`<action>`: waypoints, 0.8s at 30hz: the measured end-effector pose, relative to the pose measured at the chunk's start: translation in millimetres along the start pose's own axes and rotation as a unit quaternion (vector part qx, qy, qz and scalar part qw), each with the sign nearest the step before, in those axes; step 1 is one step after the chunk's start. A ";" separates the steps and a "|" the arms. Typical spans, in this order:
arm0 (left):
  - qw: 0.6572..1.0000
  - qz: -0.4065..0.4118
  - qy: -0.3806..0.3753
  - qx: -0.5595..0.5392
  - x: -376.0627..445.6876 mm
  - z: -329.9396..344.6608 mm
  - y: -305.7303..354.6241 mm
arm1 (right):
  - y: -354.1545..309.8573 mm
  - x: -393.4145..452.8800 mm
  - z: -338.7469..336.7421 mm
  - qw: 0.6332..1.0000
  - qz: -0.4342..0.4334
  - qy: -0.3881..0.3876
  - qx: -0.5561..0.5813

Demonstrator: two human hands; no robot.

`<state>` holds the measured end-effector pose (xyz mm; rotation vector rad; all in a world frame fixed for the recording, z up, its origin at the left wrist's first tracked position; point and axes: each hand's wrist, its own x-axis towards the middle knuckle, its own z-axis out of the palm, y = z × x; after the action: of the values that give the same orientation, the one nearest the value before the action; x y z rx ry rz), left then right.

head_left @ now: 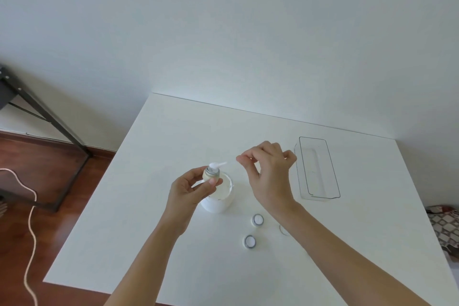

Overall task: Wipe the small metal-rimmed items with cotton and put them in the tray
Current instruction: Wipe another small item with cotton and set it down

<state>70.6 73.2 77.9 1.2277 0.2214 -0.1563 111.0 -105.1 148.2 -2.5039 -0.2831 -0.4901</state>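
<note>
The person stands over the white desk [154,206] and is in the middle of wiping the first of the small items. The left hand [188,191] holds a small metal-rimmed jar [211,173] up above the desk, its fingers [215,182] curled round the pale body with the rim tipped toward the right. The right hand [268,176] pinches the stick of a cotton swab [218,164] between thumb and forefinger, and the white tip lies on the jar's mouth, so this looks like the wiping step itself, not the fetching or the putting away.

Just behind and below the held jar stands a round white tub [221,200], open at the top; it probably holds the cotton, though its contents are not clear from here. Two more metal-rimmed jars [257,219] [249,241] sit on the near side of the desk, apart from each other and untouched. A faint ring shows near the right forearm, too dim to name. The clear tray [334,181] lies to the right, beyond the right hand, and appears to hold nothing yet.

The next move, I judge, calls for working the swab round the rim, then carrying the jar rightward and setting it down inside the tray.
</note>
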 end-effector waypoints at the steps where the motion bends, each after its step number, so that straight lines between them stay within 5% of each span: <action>1: 1.000 0.000 0.003 -0.004 -0.3 0.1 0.8 | 1.1 -2.3 0.8 0.999 -0.038 0.021 -0.017; 6: 1.000 -0.005 0.018 -0.020 -1.6 1.4 4.1 | 7.2 -12.3 2.8 0.966 -0.215 0.110 -0.096; 12: 0.999 0.000 0.018 -0.030 -1.1 0.1 5.5 | 8.9 -20.7 1.9 0.943 -0.266 0.155 -0.125; 16: 0.999 0.003 0.022 -0.032 1.2 -4.5 3.5 | 12.9 -24.7 1.3 0.961 -0.222 0.141 -0.085; 19: 0.999 0.010 0.028 -0.033 1.5 -9.6 1.6 | 14.9 -24.1 3.4 0.988 -0.102 0.115 -0.020; 24: 0.999 0.017 0.033 -0.019 -3.4 -20.5 -2.5 | 21.4 -17.9 21.5 0.999 -0.014 -0.017 -0.048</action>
<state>65.1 91.7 69.9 1.1986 0.2590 -0.0827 107.2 -112.0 113.8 -2.6074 -0.3147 -0.4821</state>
